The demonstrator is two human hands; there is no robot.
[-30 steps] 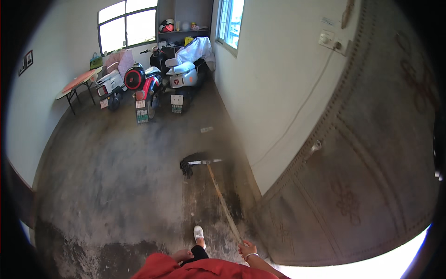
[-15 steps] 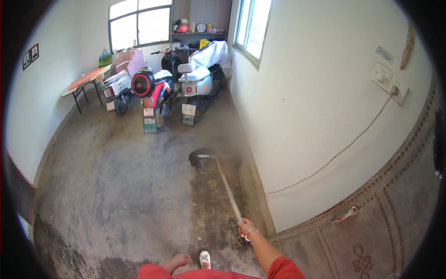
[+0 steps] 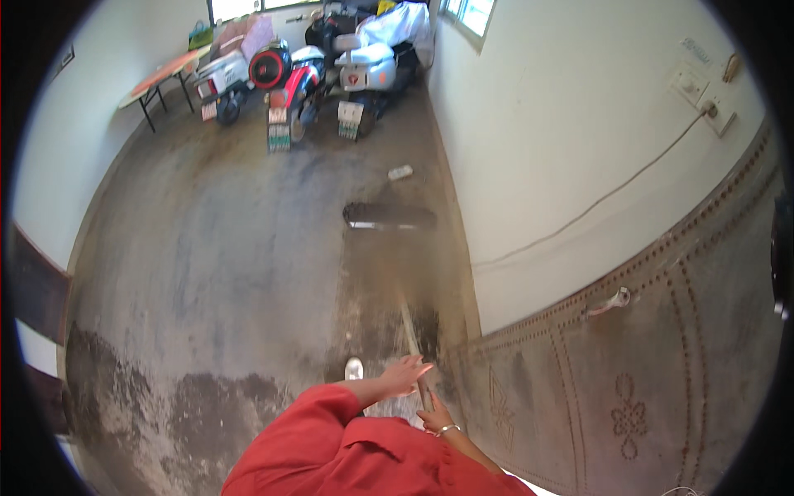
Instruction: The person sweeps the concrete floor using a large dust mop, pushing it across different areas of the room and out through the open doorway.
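Blurred mop head (image 3: 380, 217) crosswise on floor (image 3: 207, 248), near its right edge; left hand (image 3: 401, 377) fairly open at mop handle (image 3: 408, 331), contact unclear; right hand (image 3: 436, 413) curled round handle; best grip with both, push evenly, overlap strips, ease off beside wall (image 3: 579, 165)

Blk mop head (image 3: 389, 213), on flr (image 3: 231, 256), lt handle (image 3: 410, 331) aslant

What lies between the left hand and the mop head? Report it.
In the head view, the handle runs past the left hand toward the mop head, blurred midway above dark floor.
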